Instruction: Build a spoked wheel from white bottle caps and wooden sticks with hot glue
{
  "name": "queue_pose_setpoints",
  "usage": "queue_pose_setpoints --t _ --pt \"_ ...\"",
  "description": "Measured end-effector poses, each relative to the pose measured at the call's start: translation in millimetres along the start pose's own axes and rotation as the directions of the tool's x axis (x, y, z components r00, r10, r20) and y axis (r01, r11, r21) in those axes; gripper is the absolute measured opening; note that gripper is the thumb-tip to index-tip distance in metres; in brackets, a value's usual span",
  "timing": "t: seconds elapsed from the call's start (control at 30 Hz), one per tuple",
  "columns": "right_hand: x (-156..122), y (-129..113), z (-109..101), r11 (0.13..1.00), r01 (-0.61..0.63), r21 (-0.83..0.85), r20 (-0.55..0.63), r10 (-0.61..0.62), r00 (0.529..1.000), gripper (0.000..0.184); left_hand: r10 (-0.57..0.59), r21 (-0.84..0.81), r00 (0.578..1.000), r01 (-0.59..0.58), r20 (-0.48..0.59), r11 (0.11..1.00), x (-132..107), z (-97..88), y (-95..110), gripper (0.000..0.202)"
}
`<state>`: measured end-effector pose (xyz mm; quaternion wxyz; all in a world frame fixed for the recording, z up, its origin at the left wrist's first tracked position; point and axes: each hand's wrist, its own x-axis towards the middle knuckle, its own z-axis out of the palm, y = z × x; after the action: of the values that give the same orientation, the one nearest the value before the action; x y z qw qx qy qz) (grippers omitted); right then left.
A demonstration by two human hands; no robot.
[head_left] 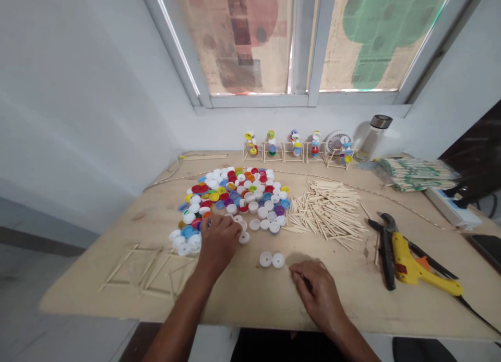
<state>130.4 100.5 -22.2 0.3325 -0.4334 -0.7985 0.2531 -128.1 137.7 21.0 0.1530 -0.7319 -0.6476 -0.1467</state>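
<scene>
Behind the wooden surface point(250, 304), printed paper point(242, 75) covers the window, its print too blurred to read. At the left, pale stick frames point(119, 266) lie near the front edge, partly hidden by the left forearm. The left hand point(221, 239) bends over the near side of a heap of coloured bottle caps point(242, 192); its fingertips are hidden, so I cannot tell whether it grips one. Two white caps point(266, 258) sit side by side nearer the front, with room to move between the forearms. Just right of them rests the right hand point(317, 286), fingers curled, any hold impossible to make out. Farther right come loose sticks point(329, 210), pliers point(387, 263), a yellow glue gun point(403, 257) and a dark object point(485, 250) cut off by the picture's edge.
</scene>
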Motion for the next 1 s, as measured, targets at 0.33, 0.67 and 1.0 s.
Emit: queue_pose_setpoints --t 0.33,0.67,1.0 --pt "0.5 0.8 -0.1 1.000 -0.001 -0.003 0.007 0.001 1.000 0.017 -0.049 0.006 0.995 0.050 -0.083 0.999 -9.9 5.7 2.3 0.020" --pt "-0.4 -0.3 -1.0 1.000 0.004 0.001 0.004 -0.004 1.000 0.017 0.043 -0.022 0.996 -0.045 -0.073 0.999 -16.1 31.4 13.8 0.027" --pt "-0.2 0.8 0.2 0.999 0.011 -0.041 0.001 -0.011 1.000 0.017 0.137 -0.007 0.980 -0.140 -0.143 0.990 -22.7 34.2 -6.2 0.019"
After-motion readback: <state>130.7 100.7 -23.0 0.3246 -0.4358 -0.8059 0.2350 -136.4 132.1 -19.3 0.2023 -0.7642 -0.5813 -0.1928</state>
